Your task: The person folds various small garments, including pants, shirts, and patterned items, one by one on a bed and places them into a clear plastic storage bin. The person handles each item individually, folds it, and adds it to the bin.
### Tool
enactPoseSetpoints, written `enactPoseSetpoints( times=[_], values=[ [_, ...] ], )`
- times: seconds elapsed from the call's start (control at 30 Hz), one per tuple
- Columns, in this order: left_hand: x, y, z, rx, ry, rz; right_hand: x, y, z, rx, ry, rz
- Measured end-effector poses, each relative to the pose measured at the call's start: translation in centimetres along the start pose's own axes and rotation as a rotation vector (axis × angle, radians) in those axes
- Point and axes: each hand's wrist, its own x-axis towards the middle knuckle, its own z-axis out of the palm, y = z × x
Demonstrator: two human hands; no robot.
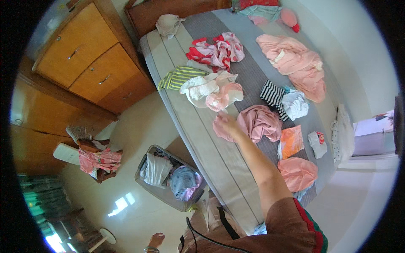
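My right hand [228, 126] reaches out over the bed and rests on a dusty-pink garment [260, 122]; its fingers are partly hidden, so whether they grip the cloth is unclear. Just beyond the fingertips lies a white and pale-pink garment [212, 90]. Beside that are a yellow-and-grey striped cloth [182, 77] and a red and pink patterned garment [218, 50]. To the right lie a black-and-white striped cloth [272, 95] and a white bundled cloth [295, 105]. My left hand [156, 239], with a bangle at the wrist, hangs low over the floor, holding nothing visible.
An open grey bin [152, 194] with folded clothes stands on the floor against the bed. A chair draped with a pink garment [100, 160] is near wooden drawers [77, 47]. More clothes, including a large peach garment [295, 63], lie along the bed's far side.
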Motion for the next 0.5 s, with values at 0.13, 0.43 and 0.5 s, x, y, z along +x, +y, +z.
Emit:
enactPoseSetpoints(
  times=[0.13, 0.43, 0.5],
  values=[
    [-2.2, 8.0, 1.3, 0.17, 0.118, 0.184, 11.3, -0.5, -0.7, 0.142, -0.02, 0.254],
    [-5.3, 34.0, -1.2, -0.645, -0.079, 0.509, 5.1, -6.9, -3.9, 0.899, 0.411, -0.156],
    [-5.5, 40.6, -1.3, -0.815, -0.183, 0.505, -4.7, -9.4, -5.2, 1.213, 0.134, -0.191]
  ],
)
